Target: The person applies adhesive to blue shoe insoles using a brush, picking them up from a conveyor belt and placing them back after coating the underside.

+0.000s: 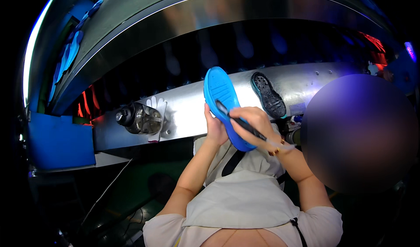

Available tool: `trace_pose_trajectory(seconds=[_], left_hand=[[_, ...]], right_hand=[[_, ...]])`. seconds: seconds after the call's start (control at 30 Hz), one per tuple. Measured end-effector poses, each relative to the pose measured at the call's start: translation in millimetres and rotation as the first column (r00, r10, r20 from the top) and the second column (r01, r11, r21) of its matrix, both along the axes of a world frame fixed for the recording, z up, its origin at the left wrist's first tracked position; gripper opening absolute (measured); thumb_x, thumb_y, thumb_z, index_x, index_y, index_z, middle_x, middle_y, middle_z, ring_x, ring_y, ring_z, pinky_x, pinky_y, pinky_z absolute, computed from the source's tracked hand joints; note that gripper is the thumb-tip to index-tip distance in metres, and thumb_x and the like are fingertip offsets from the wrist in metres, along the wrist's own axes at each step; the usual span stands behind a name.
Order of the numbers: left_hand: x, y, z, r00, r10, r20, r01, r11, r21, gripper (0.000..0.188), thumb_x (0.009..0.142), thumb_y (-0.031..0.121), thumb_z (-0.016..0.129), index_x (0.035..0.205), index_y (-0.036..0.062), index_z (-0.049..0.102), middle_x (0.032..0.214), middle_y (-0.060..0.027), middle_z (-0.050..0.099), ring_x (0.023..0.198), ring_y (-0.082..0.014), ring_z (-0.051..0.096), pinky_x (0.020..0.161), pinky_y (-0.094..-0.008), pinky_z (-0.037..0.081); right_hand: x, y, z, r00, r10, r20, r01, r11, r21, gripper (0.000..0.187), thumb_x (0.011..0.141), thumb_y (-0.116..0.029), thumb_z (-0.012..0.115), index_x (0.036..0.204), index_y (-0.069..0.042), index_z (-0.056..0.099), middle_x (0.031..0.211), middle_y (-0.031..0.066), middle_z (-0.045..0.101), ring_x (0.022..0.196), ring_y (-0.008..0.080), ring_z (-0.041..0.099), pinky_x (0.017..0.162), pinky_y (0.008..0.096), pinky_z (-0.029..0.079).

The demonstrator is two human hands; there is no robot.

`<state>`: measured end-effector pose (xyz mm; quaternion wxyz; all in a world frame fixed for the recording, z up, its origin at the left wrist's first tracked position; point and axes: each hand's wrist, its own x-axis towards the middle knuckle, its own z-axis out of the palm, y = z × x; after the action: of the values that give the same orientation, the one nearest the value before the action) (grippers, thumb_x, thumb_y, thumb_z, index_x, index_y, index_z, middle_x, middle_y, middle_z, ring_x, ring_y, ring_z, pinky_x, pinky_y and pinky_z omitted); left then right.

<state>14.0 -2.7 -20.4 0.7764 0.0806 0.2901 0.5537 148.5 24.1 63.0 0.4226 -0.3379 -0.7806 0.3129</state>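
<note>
A bright blue shoe sole is tilted in front of me, its grooved inner side facing up. My left hand grips its left edge, with the thumb up along the side. Over the sole, my right hand is closed round a slim black brush with a pale, see-through rear end. The dark tip of the brush meets the sole's inside near its middle; the bristles are too small to make out. To the right, a dark shoe sole with a teal rim lies on the metal ledge.
A dark see-through bottle lies beside a white glove on the ledge's left part. Behind runs a curved conveyor with blue soles at far left. A blue box stands at left. A blurred patch hides the right side.
</note>
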Motion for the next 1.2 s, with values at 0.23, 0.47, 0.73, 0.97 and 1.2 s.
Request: trace_pose_trajectory(seconds=[0.23, 0.47, 0.73, 0.97, 1.2], left_hand=[[-32, -4, 18, 0.992, -0.117, 0.046, 0.106, 0.976, 0.192, 0.091, 0.075, 0.075, 0.013, 0.129, 0.0055, 0.036, 0.118, -0.0176, 0.049, 0.106, -0.0329, 0.048, 0.092, -0.0448, 0.037], [8, -11, 48, 0.983, -0.103, 0.154, 0.083, 0.988, 0.128, 0.085, 0.079, 0.071, 0.009, 0.133, 0.0077, 0.030, 0.129, -0.0140, 0.040, 0.114, -0.0300, 0.044, 0.099, -0.0436, 0.033], [-1, -10, 58, 0.980, -0.175, 0.098, 0.140, 0.946, 0.294, 0.080, 0.081, 0.068, 0.013, 0.130, 0.0077, 0.033, 0.121, -0.0133, 0.047, 0.107, -0.0273, 0.050, 0.092, -0.0399, 0.041], [-4, -2, 71, 0.994, 0.056, -0.093, -0.026, 0.955, 0.295, 0.088, 0.079, 0.071, 0.004, 0.126, 0.0048, 0.037, 0.110, -0.0174, 0.053, 0.095, -0.0280, 0.056, 0.084, -0.0399, 0.046], [-13, 6, 77, 0.987, 0.150, -0.053, -0.125, 0.939, 0.321, 0.099, 0.070, 0.079, 0.004, 0.118, 0.0014, 0.041, 0.092, -0.0225, 0.058, 0.080, -0.0323, 0.060, 0.071, -0.0431, 0.050]], right_hand=[[52, -22, 2, 0.916, 0.400, -0.030, -0.377, 0.834, -0.402, 0.020, 0.069, -0.009, 0.064, 0.088, -0.003, 0.064, 0.080, 0.0106, 0.064, 0.071, 0.0180, 0.063, 0.066, 0.0291, 0.048], [31, 10, 28, 0.938, 0.255, -0.234, -0.290, 0.948, -0.130, 0.021, 0.072, -0.004, 0.064, 0.092, 0.001, 0.063, 0.085, 0.0116, 0.065, 0.076, 0.0163, 0.062, 0.069, 0.0260, 0.049], [41, 9, 37, 0.944, 0.138, -0.299, -0.266, 0.856, -0.444, 0.019, 0.071, 0.001, 0.063, 0.090, 0.003, 0.062, 0.093, 0.0149, 0.063, 0.086, 0.0216, 0.061, 0.080, 0.0317, 0.048], [47, 6, 36, 0.818, 0.377, -0.435, -0.541, 0.762, -0.356, 0.017, 0.068, -0.002, 0.067, 0.085, -0.001, 0.065, 0.090, 0.0131, 0.065, 0.085, 0.0221, 0.062, 0.080, 0.0315, 0.048], [51, 1, 38, 0.806, 0.575, -0.140, -0.590, 0.796, -0.133, 0.023, 0.065, -0.004, 0.070, 0.088, -0.005, 0.066, 0.088, 0.0085, 0.064, 0.092, 0.0198, 0.056, 0.081, 0.0304, 0.044]])
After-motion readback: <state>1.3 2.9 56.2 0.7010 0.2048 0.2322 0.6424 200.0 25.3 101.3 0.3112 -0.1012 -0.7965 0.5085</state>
